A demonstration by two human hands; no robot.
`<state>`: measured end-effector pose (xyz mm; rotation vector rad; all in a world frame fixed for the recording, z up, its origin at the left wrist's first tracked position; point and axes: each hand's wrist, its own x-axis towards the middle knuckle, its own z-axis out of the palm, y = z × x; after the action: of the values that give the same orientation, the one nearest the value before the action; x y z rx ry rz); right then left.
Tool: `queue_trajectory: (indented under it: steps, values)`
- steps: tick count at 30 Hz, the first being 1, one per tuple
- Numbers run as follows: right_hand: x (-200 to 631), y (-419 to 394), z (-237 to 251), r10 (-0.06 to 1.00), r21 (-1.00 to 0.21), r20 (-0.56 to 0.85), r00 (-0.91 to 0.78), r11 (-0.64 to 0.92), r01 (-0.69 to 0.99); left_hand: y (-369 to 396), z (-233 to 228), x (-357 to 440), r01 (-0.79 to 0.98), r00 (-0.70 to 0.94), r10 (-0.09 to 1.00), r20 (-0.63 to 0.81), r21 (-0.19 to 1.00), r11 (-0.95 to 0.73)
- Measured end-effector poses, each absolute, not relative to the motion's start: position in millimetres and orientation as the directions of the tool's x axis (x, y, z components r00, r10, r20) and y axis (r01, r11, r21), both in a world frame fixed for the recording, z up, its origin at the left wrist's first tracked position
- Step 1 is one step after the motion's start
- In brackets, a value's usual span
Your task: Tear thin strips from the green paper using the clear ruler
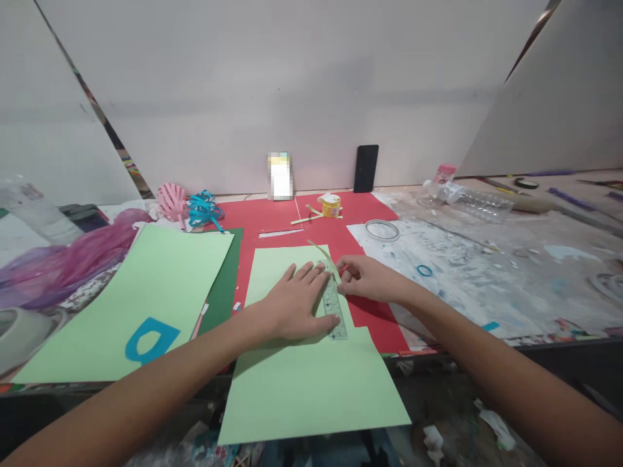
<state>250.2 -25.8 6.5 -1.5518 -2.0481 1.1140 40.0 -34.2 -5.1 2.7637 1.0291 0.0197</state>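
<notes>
My left hand [304,301] lies flat with fingers spread, pressing a clear plastic ruler [335,311] onto a light green sheet of paper [311,395]. The sheet's near part hangs past the table edge, and a piece is gone from its right side. Beside the ruler, my right hand [363,275] is closed in a pinch on a narrow green paper strip [321,250] that curls up along the ruler's right edge. Its fingertips partly hide where the strip meets the sheet.
Red paper [272,227] lies beneath. Behind stand a yellow tape roll [331,205], a lit phone [280,176] and a dark phone [366,168]. Left is another green sheet [160,279] with a blue cutout [168,334]. Right are a ring [382,230] and plastic bottle [472,200].
</notes>
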Motion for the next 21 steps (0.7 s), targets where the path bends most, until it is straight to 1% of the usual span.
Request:
queue_trajectory:
  steps: [13, 18, 21]
  values:
    - [250.7, -24.4, 9.9, 0.908, -0.787, -0.22, -0.357, 0.051, 0.615, -44.1, -11.4, 43.8, 0.657, 0.744, 0.668, -0.013, 0.189, -0.73]
    - [253.8, -25.2, 9.7, 0.897, -0.802, -0.232, -0.376, 0.043, 0.596, -45.8, -11.9, 44.2, 0.656, 0.748, 0.663, -0.023, 0.175, -0.734]
    - [255.5, -27.4, 9.5, 0.887, -0.808, -0.231, -0.4, 0.055, 0.587, -47.8, -13.1, 43.7, 0.658, 0.745, 0.666, -0.028, 0.192, -0.728]
